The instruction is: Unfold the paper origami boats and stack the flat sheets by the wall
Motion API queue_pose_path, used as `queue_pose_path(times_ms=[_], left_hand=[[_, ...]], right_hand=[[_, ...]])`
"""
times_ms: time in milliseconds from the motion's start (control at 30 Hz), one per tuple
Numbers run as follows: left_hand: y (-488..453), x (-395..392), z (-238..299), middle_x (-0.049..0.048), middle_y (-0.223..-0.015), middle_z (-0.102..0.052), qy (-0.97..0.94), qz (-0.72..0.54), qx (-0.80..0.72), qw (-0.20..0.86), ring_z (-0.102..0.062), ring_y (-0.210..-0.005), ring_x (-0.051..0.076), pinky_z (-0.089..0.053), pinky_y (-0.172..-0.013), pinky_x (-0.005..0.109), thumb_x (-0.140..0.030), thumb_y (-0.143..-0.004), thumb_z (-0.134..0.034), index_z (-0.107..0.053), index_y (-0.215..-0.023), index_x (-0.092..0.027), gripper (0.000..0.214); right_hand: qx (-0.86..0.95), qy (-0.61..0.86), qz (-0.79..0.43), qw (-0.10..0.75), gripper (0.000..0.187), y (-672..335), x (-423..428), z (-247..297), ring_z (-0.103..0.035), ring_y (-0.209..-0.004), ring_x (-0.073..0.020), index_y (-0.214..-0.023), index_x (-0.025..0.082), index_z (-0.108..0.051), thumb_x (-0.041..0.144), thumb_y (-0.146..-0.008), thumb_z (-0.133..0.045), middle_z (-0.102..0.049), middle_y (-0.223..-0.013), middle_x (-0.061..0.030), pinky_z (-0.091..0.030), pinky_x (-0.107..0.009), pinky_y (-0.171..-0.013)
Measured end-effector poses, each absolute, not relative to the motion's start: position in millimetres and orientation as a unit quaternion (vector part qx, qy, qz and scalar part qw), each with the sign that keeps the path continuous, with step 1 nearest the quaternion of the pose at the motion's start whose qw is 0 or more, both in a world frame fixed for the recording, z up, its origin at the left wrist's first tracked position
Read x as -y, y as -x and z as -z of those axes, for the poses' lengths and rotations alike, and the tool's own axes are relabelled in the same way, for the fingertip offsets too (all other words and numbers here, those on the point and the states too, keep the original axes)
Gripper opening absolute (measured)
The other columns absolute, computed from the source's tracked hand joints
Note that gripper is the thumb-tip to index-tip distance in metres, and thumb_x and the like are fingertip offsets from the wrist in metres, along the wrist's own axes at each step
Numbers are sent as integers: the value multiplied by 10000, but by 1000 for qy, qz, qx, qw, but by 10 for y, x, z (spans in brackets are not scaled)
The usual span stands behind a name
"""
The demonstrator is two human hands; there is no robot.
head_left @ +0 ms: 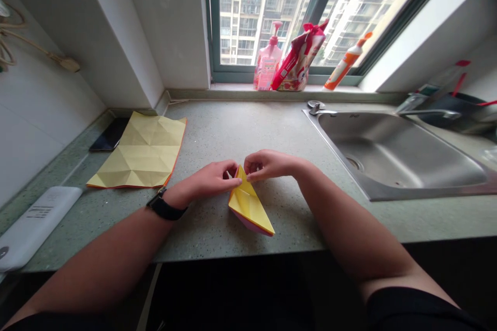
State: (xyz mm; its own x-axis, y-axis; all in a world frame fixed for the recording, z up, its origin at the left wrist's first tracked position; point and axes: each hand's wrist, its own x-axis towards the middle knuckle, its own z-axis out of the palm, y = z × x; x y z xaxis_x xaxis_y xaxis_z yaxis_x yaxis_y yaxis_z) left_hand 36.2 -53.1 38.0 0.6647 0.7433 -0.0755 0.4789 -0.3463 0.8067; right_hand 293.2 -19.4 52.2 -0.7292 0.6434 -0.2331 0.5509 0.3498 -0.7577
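On the speckled tabletop (202, 134), beside a creased yellow sheet (142, 152), we see a folded yellow paper form (248, 204) — its tip pinched narrowly between the fingers (234, 181) of the left hand (209, 178) and right hand (269, 164) — apparently mid-fold, calling for a steady pinch.

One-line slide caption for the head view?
Left hand and right hand pinch a folded yellow origami paper on a speckled green countertop.

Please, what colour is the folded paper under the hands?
The folded paper shows yellow inside, pink beneath; head view.
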Motion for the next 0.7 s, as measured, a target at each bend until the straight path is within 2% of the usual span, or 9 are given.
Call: queue_pose_path(times_ms=[133, 300, 500, 700], left_hand=[[-414, 571, -375, 35, -937, -743, -794, -189, -425, 392, -686, -833, 223, -521, -731, 340, -458, -931, -643, -665, -940, -221, 238], [-411, 539, -335, 42, -947, -754, -787, -213, -429, 389, -700, -862, 239, -535, -740, 348, -511, -945, -643, -680, -960, -219, 295], [-397, 513, -289, 73, -1070, -796, -785, -221, -414, 404, -732, -941, 258, -563, -771, 347, -510, -965, -630, -729, -1093, -212, 339], [-390, 516, -293, 64, -1043, -787, -787, -220, -413, 401, -722, -922, 245, -547, -756, 331, -549, -985, -609, -715, -1042, -211, 359]], right_hand=[[824, 374, -389, 171, 246, -2916, 192, -491, -686, -855, -176, -1027, 214, -754, 447, -949, -736, -761, -921, -37, -538, -299, -748], [836, 355, -299, 292, 148, -2796, 211, -367, -720, -886, -166, -1082, 223, -745, 301, -962, -707, -774, -983, -44, -572, -299, -777], [868, 304, -219, 325, 121, -2714, 258, -296, -715, -845, -151, -1032, 223, -765, 201, -954, -675, -751, -1025, -56, -587, -291, -751], [879, 305, -174, 322, 101, -2728, 251, -293, -703, -859, -168, -1014, 242, -782, 228, -972, -691, -736, -1012, -55, -597, -326, -784]])
